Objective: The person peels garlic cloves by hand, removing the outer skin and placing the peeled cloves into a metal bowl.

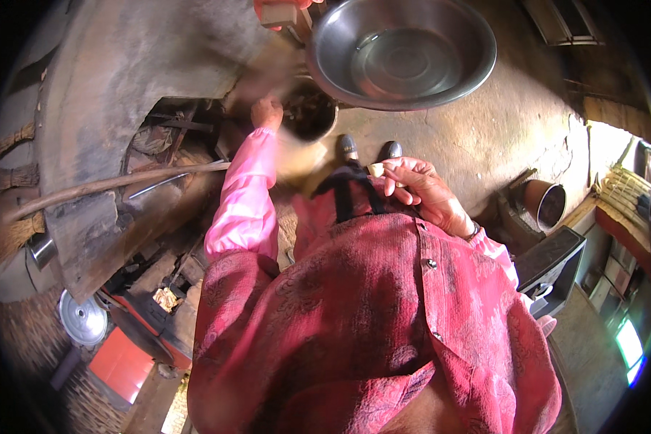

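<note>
My right hand (420,184) is in front of my waist. Between its thumb and forefinger it pinches a small pale-yellow piece (376,170), perhaps of food. To the left, my left hand (267,113) reaches forward to the rim of a round bucket (333,116) with dark contents. Its fingers are curled and face away, so whether they hold anything is hidden. Beyond my shoes (348,145), at the top of the view, a wide metal basin (401,100) holds a small slim object (368,41) that is too small to identify.
A wooden pole (125,185) and a thin metal rod (158,186) cross the concrete ledge (97,108) on the left. A metal lid (83,318) stands lower left. On the right are a cylindrical pot (548,203) and a dark open box (553,266).
</note>
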